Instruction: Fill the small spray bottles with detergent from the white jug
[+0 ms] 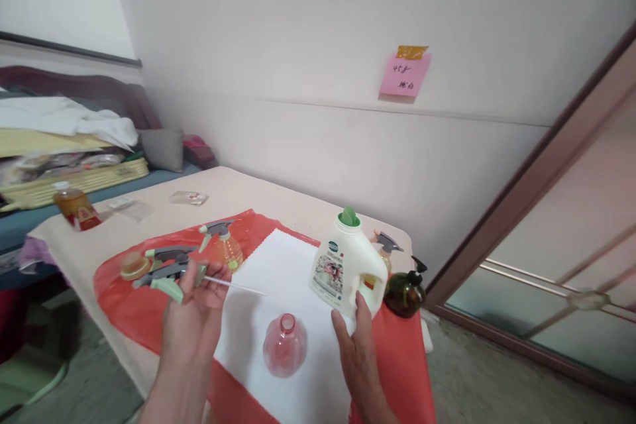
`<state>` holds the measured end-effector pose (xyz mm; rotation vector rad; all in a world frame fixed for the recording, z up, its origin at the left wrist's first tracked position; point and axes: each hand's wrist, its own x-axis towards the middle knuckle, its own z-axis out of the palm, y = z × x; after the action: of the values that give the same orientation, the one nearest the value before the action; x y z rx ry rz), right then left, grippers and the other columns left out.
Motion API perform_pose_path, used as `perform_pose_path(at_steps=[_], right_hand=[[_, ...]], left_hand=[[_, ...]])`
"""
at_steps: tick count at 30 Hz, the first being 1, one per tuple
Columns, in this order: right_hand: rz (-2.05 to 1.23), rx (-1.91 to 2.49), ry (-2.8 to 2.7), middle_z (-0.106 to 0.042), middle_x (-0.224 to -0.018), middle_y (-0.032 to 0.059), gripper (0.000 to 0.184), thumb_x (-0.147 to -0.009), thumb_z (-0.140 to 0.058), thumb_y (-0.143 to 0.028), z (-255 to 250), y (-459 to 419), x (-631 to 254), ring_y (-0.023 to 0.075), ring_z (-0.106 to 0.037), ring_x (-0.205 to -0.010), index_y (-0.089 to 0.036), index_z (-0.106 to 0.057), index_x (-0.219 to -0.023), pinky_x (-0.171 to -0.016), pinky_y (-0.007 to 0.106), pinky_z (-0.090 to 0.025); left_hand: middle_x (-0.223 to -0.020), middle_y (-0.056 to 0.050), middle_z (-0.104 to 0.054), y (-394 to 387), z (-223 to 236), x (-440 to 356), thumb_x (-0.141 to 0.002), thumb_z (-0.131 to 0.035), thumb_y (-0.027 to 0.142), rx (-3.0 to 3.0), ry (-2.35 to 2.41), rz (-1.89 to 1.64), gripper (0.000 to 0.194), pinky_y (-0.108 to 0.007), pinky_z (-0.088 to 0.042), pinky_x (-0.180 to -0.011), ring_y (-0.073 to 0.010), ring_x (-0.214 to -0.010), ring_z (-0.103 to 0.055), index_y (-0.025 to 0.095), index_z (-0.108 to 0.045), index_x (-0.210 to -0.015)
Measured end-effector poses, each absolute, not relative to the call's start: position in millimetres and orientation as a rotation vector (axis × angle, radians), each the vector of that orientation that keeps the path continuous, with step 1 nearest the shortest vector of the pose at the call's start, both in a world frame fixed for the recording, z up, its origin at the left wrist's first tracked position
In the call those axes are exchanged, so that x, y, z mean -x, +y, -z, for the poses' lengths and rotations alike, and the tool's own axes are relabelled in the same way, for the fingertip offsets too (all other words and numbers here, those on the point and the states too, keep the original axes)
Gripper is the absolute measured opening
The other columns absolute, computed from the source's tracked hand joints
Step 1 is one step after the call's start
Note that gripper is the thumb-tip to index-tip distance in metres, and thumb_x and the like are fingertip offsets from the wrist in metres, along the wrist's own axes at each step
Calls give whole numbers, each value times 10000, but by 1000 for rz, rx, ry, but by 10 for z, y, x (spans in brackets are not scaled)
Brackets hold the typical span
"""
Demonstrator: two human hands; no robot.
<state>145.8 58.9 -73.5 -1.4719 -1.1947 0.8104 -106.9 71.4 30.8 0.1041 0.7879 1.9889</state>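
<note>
My left hand is closed on a grey and pale green trigger spray head, whose thin white dip tube points to the right. In front of it, a pink transparent bottle with an uncapped neck stands on a white sheet. My right hand has its thumb and index finger apart at the lower handle of a white detergent jug. The jug stands upright with a green spout at its mouth; whether my fingertips touch it, I cannot tell.
Spray bottles stand behind my left hand on red plastic sheeting. A dark pump bottle is right of the jug. A bottle of amber liquid and clear packets lie farther left. A pink note hangs on the wall.
</note>
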Motion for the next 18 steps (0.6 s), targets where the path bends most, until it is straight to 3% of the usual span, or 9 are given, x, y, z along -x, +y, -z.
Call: perform_pose_path(at_steps=[3,5,8,10,13,18], right_hand=[[-738,1508,-1116,-247,-1576,143,915,-798,-616,-571,644,896,-1507,312,-207,-1461,-205,-152,-1497,-1182,494,-215],[-719,1528,-1086,-382,-1504,158,923,-744,-700,-531,579,1140,-1530,335,-337,-1396,-198,-236,-1470,-1141,497,-302],[-779,1522,-1115,-621,-1247,118,653,-774,-726,-446,516,1437,-1571,283,-598,-1128,-188,-477,-1320,-982,476,-480],[-821,1520,-1148,-671,-1122,72,430,-851,-666,-420,511,1524,-1593,217,-655,-984,-177,-576,-1195,-887,443,-535],[-798,1563,-1176,-696,-1042,54,339,-867,-646,-432,534,1469,-1608,192,-669,-927,-160,-633,-1069,-854,424,-545],[-639,1611,-1254,-757,-894,96,488,-619,-802,-515,459,1109,-1712,319,-689,-913,-183,-696,-960,-852,428,-520]], left_hand=[[-761,-32,-646,727,-287,1056,-873,-612,280,-72,802,-1954,167,-264,-567,-726,-143,-752,-656,158,-635,-761],[-750,-31,-639,733,-279,1053,-873,-610,282,-74,792,-1938,169,-265,-571,-722,-141,-741,-651,161,-632,-756],[-751,-29,-635,739,-278,1068,-869,-613,273,-69,771,-1926,154,-262,-572,-709,-139,-738,-647,162,-632,-763],[-753,-31,-633,744,-286,1083,-861,-623,264,-57,780,-1917,145,-258,-572,-698,-140,-738,-647,158,-632,-762],[-746,-35,-629,749,-304,1094,-860,-623,263,-43,788,-1911,155,-252,-571,-685,-137,-729,-644,153,-632,-751],[-744,-36,-629,739,-302,1088,-842,-638,252,-75,771,-1912,123,-249,-567,-673,-137,-724,-639,161,-638,-760]])
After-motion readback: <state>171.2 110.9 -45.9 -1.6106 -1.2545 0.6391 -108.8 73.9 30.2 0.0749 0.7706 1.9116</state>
